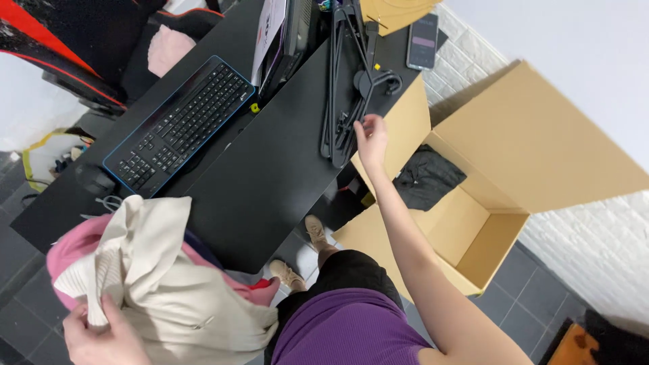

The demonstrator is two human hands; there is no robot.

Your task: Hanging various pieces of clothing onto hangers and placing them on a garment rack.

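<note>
- The right hand (pixel 371 137) reached out over the black worktop (pixel 270 182) to a pile of black hangers (pixel 345 101), its fingertips touching the near end of the pile; the grip was loose, fingers curled on a hanger but not clenched round it.
- The hangers lay straight ahead of that hand, long axis running away from the person, hooks at the far end just beside the worktop's edge.
- The right hand was far nearer the hangers than the left one, which sat well apart on the opposite side of the worktop.
- The left hand (pixel 101 334) gripped a cream garment (pixel 162 277), fingers clenched into a fold of its ribbed hem; the garment lay bunched over a pink garment (pixel 67 253) at the near corner of the worktop.
- A keyboard (pixel 179 125) with a blue rim lay slantwise on the worktop, between the cream garment and the hangers, left of the hanger pile.
- A phone (pixel 423 42) rested past the hooks, at the far end of the worktop.
- An open cardboard box (pixel 473 230) stood on the floor right of the worktop, beneath the right arm, with a dark piece of clothing (pixel 429 177) inside.
- Nothing stood between the right hand and the hangers; the keyboard lay across the straight path from the hangers to the cream garment.
</note>
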